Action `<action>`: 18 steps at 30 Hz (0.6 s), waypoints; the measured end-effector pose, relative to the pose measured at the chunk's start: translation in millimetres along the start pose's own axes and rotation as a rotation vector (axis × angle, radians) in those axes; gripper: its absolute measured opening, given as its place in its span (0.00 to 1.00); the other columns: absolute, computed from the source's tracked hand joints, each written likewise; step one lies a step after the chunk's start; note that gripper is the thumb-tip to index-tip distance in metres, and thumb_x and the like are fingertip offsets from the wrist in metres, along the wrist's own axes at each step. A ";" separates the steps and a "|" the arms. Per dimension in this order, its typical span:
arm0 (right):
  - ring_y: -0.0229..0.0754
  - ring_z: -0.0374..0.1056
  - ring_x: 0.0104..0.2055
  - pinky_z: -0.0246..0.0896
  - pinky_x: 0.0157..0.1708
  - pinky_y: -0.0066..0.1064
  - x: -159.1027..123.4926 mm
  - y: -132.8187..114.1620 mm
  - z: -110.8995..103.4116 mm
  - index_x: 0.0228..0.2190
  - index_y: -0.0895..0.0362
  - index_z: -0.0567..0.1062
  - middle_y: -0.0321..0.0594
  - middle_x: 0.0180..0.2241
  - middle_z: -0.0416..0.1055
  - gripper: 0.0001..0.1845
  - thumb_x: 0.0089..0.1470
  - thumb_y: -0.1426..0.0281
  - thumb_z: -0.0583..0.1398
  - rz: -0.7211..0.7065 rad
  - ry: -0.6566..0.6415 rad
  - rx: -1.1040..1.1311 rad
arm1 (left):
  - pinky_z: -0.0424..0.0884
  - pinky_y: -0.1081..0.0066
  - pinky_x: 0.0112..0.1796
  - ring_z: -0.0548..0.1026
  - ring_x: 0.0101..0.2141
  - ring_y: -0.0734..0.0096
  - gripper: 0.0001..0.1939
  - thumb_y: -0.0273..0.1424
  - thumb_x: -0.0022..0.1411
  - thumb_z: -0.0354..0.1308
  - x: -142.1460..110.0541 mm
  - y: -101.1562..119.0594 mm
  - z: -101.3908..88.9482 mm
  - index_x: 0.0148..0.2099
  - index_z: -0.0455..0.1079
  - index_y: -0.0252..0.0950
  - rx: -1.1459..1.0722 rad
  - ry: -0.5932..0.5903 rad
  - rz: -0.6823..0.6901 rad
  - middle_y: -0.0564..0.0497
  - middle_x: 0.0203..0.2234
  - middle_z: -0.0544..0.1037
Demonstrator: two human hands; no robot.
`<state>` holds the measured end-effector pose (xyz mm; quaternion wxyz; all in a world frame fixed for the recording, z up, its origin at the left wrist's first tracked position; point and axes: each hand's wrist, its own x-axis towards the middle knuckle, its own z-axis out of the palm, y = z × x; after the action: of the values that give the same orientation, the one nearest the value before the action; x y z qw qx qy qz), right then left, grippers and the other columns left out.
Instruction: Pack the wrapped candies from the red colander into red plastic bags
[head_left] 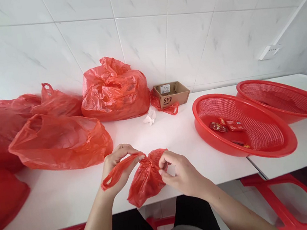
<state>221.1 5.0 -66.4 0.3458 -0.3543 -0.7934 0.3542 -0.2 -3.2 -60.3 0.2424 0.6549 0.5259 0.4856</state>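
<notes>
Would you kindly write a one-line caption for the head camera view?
The left hand and right hand grip a gathered red bag on a white table, beside a red basket.

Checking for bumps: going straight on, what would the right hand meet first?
The right hand would meet the small red plastic bag first; its fingers seem to touch the knot, though depth is unclear.

Packing workroom, white tiled wall (140, 28), long white worktable (67, 197), red plastic bags (114, 92), mesh baskets (263, 152), SF courier carton (171, 94)
</notes>
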 end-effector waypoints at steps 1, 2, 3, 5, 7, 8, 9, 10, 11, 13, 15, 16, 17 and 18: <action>0.39 0.65 0.34 0.62 0.37 0.32 0.6 0.4 0.1 0.31 0.53 0.67 0.35 0.32 0.69 0.06 0.52 0.76 0.57 -0.009 0.032 0.016 | 0.72 0.69 0.37 0.76 0.34 0.67 0.07 0.37 0.59 0.63 1.0 6.0 -1.7 0.34 0.77 0.40 0.000 -0.012 -0.030 0.50 0.32 0.77; 0.41 0.66 0.37 0.63 0.39 0.34 1.8 0.8 0.9 0.34 0.53 0.69 0.38 0.35 0.70 0.05 0.54 0.74 0.58 -0.028 0.063 0.030 | 0.72 0.69 0.36 0.76 0.34 0.67 0.08 0.38 0.60 0.62 2.0 11.5 -3.3 0.33 0.77 0.40 0.005 -0.039 -0.046 0.50 0.32 0.77; 0.43 0.67 0.41 0.64 0.43 0.36 3.5 1.5 2.7 0.39 0.53 0.71 0.40 0.39 0.72 0.07 0.56 0.72 0.58 -0.056 0.091 0.045 | 0.72 0.69 0.36 0.76 0.34 0.66 0.09 0.39 0.61 0.61 3.0 16.2 -4.3 0.33 0.77 0.40 0.010 -0.073 -0.049 0.49 0.31 0.77; 0.45 0.67 0.49 0.63 0.49 0.39 7.7 3.6 9.7 0.47 0.51 0.72 0.43 0.47 0.72 0.14 0.59 0.68 0.59 -0.119 0.115 0.082 | 0.71 0.69 0.36 0.75 0.34 0.66 0.09 0.38 0.62 0.60 3.9 22.2 -3.9 0.33 0.76 0.39 0.002 -0.135 -0.029 0.49 0.31 0.77; 0.45 0.68 0.50 0.63 0.50 0.39 11.9 6.5 20.6 0.47 0.50 0.74 0.42 0.47 0.73 0.12 0.62 0.67 0.57 -0.160 0.113 0.124 | 0.70 0.70 0.35 0.74 0.33 0.68 0.09 0.36 0.62 0.60 2.7 24.1 0.1 0.32 0.74 0.38 -0.028 -0.140 -0.010 0.51 0.28 0.75; 0.45 0.69 0.48 0.64 0.49 0.39 13.5 7.8 26.8 0.44 0.50 0.76 0.41 0.44 0.75 0.11 0.63 0.67 0.56 -0.166 0.120 0.142 | 0.69 0.70 0.35 0.73 0.31 0.69 0.09 0.35 0.63 0.60 1.1 24.4 3.0 0.30 0.73 0.38 -0.045 -0.108 -0.009 0.52 0.27 0.74; 0.44 0.70 0.45 0.64 0.47 0.38 14.8 8.8 32.8 0.41 0.50 0.77 0.41 0.41 0.76 0.11 0.64 0.67 0.55 -0.161 0.130 0.156 | 0.68 0.71 0.34 0.72 0.31 0.70 0.10 0.34 0.63 0.60 -0.9 24.9 6.1 0.29 0.72 0.37 -0.065 -0.061 -0.012 0.52 0.26 0.74; 0.44 0.70 0.43 0.65 0.45 0.38 15.6 9.1 38.3 0.39 0.51 0.78 0.40 0.39 0.77 0.11 0.65 0.67 0.54 -0.152 0.144 0.168 | 0.68 0.71 0.33 0.71 0.30 0.71 0.11 0.33 0.62 0.60 -3.4 25.9 9.2 0.28 0.71 0.37 -0.089 -0.004 -0.019 0.53 0.25 0.73; 0.44 0.71 0.41 0.65 0.43 0.38 16.3 8.5 42.8 0.38 0.51 0.78 0.40 0.37 0.77 0.12 0.65 0.67 0.54 -0.145 0.158 0.179 | 0.68 0.71 0.33 0.71 0.30 0.71 0.11 0.33 0.62 0.60 -6.0 27.8 12.2 0.27 0.71 0.37 -0.115 0.057 -0.028 0.53 0.25 0.73; 0.43 0.70 0.39 0.65 0.41 0.37 17.5 3.6 48.7 0.36 0.51 0.78 0.40 0.35 0.77 0.12 0.65 0.67 0.54 -0.143 0.171 0.202 | 0.68 0.72 0.33 0.72 0.29 0.72 0.12 0.32 0.62 0.60 -11.2 34.5 16.5 0.27 0.70 0.36 -0.169 0.175 -0.046 0.53 0.24 0.74; 0.43 0.70 0.37 0.65 0.41 0.37 19.0 -6.3 51.1 0.35 0.51 0.78 0.40 0.35 0.76 0.13 0.65 0.67 0.53 -0.159 0.157 0.237 | 0.69 0.73 0.32 0.72 0.28 0.73 0.12 0.33 0.62 0.60 -16.0 44.4 16.8 0.27 0.70 0.36 -0.197 0.272 -0.061 0.54 0.24 0.74; 0.43 0.71 0.37 0.65 0.41 0.37 19.7 -12.6 51.8 0.35 0.51 0.78 0.40 0.34 0.76 0.13 0.65 0.67 0.53 -0.170 0.140 0.259 | 0.69 0.73 0.32 0.72 0.28 0.73 0.12 0.34 0.62 0.61 -18.5 49.8 14.5 0.27 0.71 0.36 -0.201 0.317 -0.070 0.54 0.23 0.74; 0.43 0.71 0.38 0.66 0.41 0.37 20.3 -19.3 52.6 0.36 0.51 0.78 0.40 0.35 0.76 0.13 0.65 0.66 0.54 -0.183 0.118 0.284 | 0.70 0.73 0.32 0.72 0.27 0.73 0.12 0.34 0.61 0.61 -21.4 55.2 9.8 0.27 0.71 0.36 -0.207 0.356 -0.083 0.54 0.23 0.75; 0.44 0.71 0.40 0.66 0.43 0.38 20.4 -25.6 53.6 0.37 0.50 0.78 0.41 0.37 0.76 0.12 0.65 0.66 0.54 -0.200 0.093 0.305 | 0.71 0.73 0.32 0.73 0.28 0.73 0.11 0.35 0.60 0.62 -25.0 60.3 2.3 0.28 0.72 0.36 -0.223 0.399 -0.101 0.54 0.23 0.75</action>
<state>159.7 -8.4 -67.0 0.4654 -0.2329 -0.7449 0.4174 29.8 -45.7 -20.9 0.2285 0.4881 0.5384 0.6479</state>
